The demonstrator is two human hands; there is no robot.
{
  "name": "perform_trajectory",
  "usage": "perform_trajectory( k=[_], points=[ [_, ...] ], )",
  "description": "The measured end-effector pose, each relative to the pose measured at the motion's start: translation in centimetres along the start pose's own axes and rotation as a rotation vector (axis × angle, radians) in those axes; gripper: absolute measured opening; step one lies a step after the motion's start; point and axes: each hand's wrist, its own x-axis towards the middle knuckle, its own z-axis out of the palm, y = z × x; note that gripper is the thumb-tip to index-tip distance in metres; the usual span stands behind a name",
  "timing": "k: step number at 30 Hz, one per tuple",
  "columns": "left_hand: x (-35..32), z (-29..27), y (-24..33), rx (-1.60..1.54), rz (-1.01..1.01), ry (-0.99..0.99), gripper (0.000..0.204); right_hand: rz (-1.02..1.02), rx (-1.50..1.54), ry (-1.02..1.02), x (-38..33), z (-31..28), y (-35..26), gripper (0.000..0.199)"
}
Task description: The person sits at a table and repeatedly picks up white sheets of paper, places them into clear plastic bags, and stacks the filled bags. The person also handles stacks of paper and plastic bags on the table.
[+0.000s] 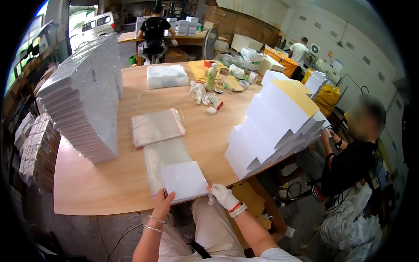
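**Desk:** What's in the frame, biggest first?

**Photographer:** A wide wooden table [109, 183] fills it, and I place everything else from there. Along its left side leans a tall stack of bagged white packs [85, 96]; along its right side a stepped pile of white card sheets [275, 126], a yellow sheet on top. Mid-table lies a loose heap of clear plastic sleeves [156, 126] with a red sealing strip. At the table's near edge sits the piece in hand: a white square card [185, 180], half inside a clear sleeve [163, 157] that stretches away from the person.

**Desk:** The hands?

**Photographer:** The bare left hand [162, 201], bangles at the wrist, pinches the card's near left corner, thumb on top. The gloved right hand [223, 195] pinches the near right corner, fingers curled under it.

**Desk:** How does the card look?

**Photographer:** Flat, clean and matte, with crisp edges. The sleeve is thin, glossy and slightly wrinkled.

**Desk:** Any risk?

**Photographer:** I'd judge the card overhangs the table's near edge; a loosened pinch could drop it to the floor. Uneven pushing could snag a corner and crease the card or split the sleeve.
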Motion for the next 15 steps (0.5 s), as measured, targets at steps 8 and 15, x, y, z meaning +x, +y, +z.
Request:
perform_trajectory(
  k=[8, 15],
  points=[
    [-5.8, -18.5, 1.7, -0.068, 0.013, 0.089, 0.04, -0.177, -0.353, -0.263, 1.4, 16.7, 2.0, 0.034],
    [-7.1, -23.6, -1.2, 1.14, -0.031, 0.504, 0.056, 0.022, -0.692, -0.413, 1.9, 25.9, -0.2, 0.041]
  ],
)
